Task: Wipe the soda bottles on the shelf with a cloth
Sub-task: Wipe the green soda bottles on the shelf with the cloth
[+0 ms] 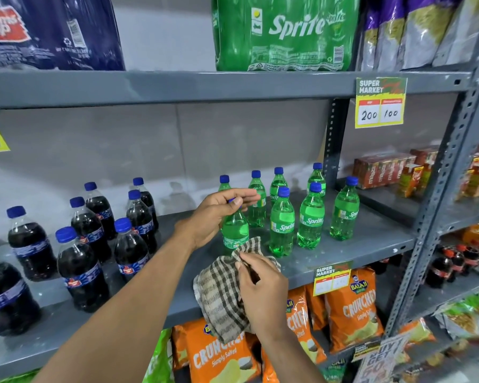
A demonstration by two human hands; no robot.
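**One green bottle in hand, most of the shelf left to wipe**

I had the left hand (216, 214) closed around the neck of a green Sprite bottle (235, 230), fingers curled just under its blue cap; the bottle stood upright at the front of the green group, though I could not tell whether its base was on the grey shelf (357, 239) or lifted a little off it. My right hand (263, 288) pinched a checked cloth (219, 294) between thumb and fingers, so that grip was narrow and full of fabric. The upper fold of the cloth lay against the lower body of the held bottle, near its label, while the rest hung down past the shelf's front edge.

As I judged it, the work was at the wiping of this one bottle, and I saw nothing to prove any bottle finished: none looked visibly cleaner or dustier than its neighbours. The other green bottles (310, 219) stood just beside and behind it, in loose rows. The dark cola bottles (80, 269) stood well apart on the left side of the same shelf, clear of both hands. By my reckoning most of the task remained: the rest of the green group, then the whole dark group.
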